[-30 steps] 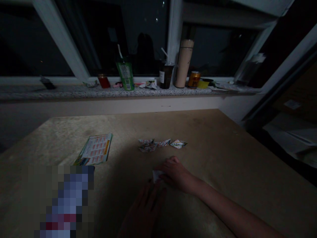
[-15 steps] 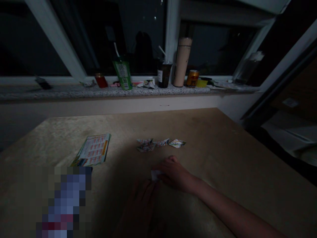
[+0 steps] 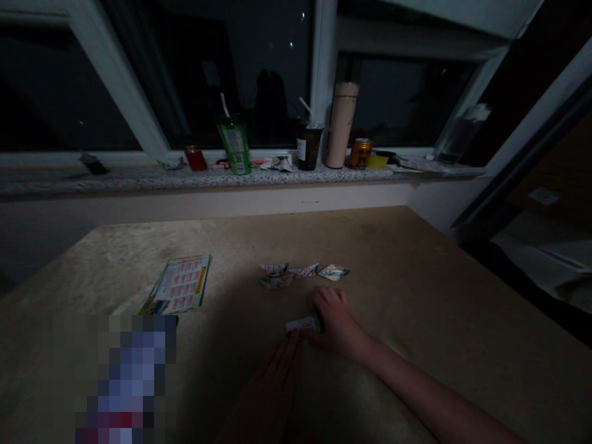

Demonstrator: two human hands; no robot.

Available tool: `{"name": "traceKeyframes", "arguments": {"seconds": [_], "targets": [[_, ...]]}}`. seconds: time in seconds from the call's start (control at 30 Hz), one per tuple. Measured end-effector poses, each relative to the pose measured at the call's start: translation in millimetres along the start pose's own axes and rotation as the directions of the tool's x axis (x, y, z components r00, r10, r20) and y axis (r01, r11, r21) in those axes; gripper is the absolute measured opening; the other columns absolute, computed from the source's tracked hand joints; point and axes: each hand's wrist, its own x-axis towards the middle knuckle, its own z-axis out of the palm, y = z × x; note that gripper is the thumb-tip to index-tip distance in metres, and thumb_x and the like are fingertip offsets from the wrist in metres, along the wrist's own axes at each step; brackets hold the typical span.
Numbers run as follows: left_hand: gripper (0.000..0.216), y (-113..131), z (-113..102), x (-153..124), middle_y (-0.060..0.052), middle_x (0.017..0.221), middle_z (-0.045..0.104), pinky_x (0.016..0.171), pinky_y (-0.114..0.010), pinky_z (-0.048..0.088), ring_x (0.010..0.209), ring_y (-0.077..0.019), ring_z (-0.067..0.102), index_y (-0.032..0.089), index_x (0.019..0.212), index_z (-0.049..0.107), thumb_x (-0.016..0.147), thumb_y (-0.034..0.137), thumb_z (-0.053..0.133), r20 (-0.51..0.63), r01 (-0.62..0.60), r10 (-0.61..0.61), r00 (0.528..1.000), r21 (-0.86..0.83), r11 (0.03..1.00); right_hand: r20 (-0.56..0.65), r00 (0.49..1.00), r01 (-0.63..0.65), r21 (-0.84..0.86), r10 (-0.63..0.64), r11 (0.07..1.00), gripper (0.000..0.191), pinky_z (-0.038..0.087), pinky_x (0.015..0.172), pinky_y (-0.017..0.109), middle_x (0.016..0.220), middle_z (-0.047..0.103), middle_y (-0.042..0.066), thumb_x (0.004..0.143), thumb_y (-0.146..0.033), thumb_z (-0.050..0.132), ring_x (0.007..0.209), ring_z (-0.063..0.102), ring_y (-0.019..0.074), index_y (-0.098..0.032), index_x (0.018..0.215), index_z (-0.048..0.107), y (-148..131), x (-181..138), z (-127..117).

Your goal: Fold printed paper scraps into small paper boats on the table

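Note:
A small white folded paper (image 3: 300, 324) with faint print lies on the table, low in the middle. My left hand (image 3: 272, 376), in shadow, reaches up to its lower edge with fingers stretched out flat, the tips touching the paper. From the right, my right hand (image 3: 337, 324) curves round the paper's right end; its thumb rests at the lower edge and the other fingers are bent. Just beyond the hands lie several folded printed-paper shapes (image 3: 305, 271), close together in a row, one (image 3: 333, 272) a little to the right.
Printed sheets (image 3: 182, 283) lie at the left of the wooden table (image 3: 393, 246), with a pixelated area in front. Along the windowsill (image 3: 272, 179) stand a red jar (image 3: 195, 159), a green cup (image 3: 235, 148), a dark drink cup (image 3: 308, 148), a pink flask (image 3: 341, 126) and an orange can (image 3: 360, 154).
My right hand has opened out and shifted slightly right, so more of the white paper shows. My left fingers have drawn closer together beside it. The view has tilted slightly upward.

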Motion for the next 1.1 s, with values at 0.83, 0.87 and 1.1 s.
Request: {"name": "traceKeyframes", "arguments": {"seconds": [0.83, 0.87, 1.1], "targets": [[0.085, -4, -4, 10, -0.012, 0.152, 0.022, 0.112, -0.044, 0.021, 0.139, -0.0272, 0.020, 0.011, 0.148, 0.019, 0.081, 0.040, 0.062, 0.009, -0.049, 0.049, 0.999, 0.035, 0.998, 0.063, 0.997, -0.060, 0.170, 0.050, 0.984, 0.022, 0.028, 0.082, 0.033, 0.085, 0.060, -0.001, 0.072, -0.025, 0.077, 0.087, 0.053, 0.0179, -0.020, 0.082, 0.058, 16, 5, -13], [0.085, -5, -5, 11, -0.012, 0.152, 0.022, 0.112, -0.044, 0.021, 0.139, -0.0271, 0.020, 0.011, 0.148, 0.019, 0.081, 0.040, 0.063, 0.017, -0.051, 0.051, 0.999, 0.030, 0.998, 0.063, 0.997, -0.050, 0.164, 0.040, 0.985, 0.022, 0.028, 0.082, 0.033, 0.086, 0.060, -0.001, 0.073, -0.025, 0.077, 0.088, 0.052, 0.0183, -0.020, 0.083, 0.058, 17, 5, -13], [0.090, -13, -8, 10, -0.009, 0.154, 0.016, 0.111, -0.048, 0.021, 0.139, -0.0293, 0.016, 0.017, 0.150, 0.013, 0.080, 0.042, 0.064, 0.060, -0.067, 0.068, 0.996, -0.024, 0.997, 0.067, 0.995, 0.075, 0.064, -0.079, 0.995, 0.018, 0.032, 0.090, 0.036, 0.095, 0.058, 0.003, 0.082, -0.024, 0.067, 0.096, 0.050, 0.0205, -0.020, 0.093, 0.053, 17, -1, -12]]}}
